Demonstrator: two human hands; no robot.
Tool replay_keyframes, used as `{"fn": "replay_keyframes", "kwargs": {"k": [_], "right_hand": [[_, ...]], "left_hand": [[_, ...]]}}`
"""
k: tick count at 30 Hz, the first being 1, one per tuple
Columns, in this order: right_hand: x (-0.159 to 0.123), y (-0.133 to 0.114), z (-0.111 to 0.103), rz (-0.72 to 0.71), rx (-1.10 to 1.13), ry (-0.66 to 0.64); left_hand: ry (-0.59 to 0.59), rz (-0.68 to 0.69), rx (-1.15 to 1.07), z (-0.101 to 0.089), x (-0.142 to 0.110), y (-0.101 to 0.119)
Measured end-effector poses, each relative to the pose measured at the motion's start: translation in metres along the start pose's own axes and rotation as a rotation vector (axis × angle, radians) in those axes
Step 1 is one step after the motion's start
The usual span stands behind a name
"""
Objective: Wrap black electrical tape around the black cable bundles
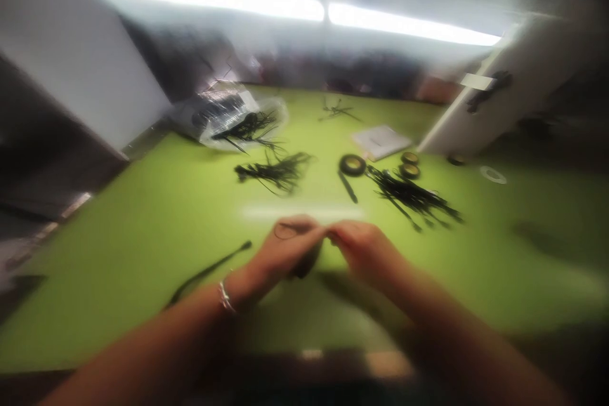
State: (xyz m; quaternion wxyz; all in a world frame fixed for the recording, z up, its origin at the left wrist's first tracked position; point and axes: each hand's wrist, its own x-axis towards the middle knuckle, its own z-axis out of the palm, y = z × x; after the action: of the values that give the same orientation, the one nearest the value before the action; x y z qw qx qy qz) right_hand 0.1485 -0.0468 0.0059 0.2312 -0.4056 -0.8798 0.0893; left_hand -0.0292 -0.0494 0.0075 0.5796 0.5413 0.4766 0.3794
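My left hand (285,250) and my right hand (361,247) meet fingertip to fingertip over the green table (143,247), both closed in a pinch. A thin dark wire loops over my left hand's fingers, and a dark round thing sits under its palm. A black cable (209,271) trails from my left wrist across the table to the left. What my right hand pinches is too blurred to name. The whole picture is smeared by motion.
Bundles of black cable ties lie at the middle (276,172) and the right (412,193). Rolls of black tape (353,165) and a white pad (380,141) lie beyond. A clear plastic bag (228,115) of ties sits at the back left. A white panel (480,101) leans at the right.
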Motion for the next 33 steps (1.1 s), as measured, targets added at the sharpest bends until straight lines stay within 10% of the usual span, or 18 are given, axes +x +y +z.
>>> {"fn": "replay_keyframes", "kwargs": {"k": [19,33], "right_hand": [[0.002,0.007,-0.001,-0.098,-0.277,0.325],[0.003,0.000,0.004,-0.088,-0.053,0.251]], "left_hand": [[-0.137,-0.137,-0.407,-0.005,0.006,-0.007],[0.077,-0.071,-0.254,-0.001,0.004,-0.005]]}}
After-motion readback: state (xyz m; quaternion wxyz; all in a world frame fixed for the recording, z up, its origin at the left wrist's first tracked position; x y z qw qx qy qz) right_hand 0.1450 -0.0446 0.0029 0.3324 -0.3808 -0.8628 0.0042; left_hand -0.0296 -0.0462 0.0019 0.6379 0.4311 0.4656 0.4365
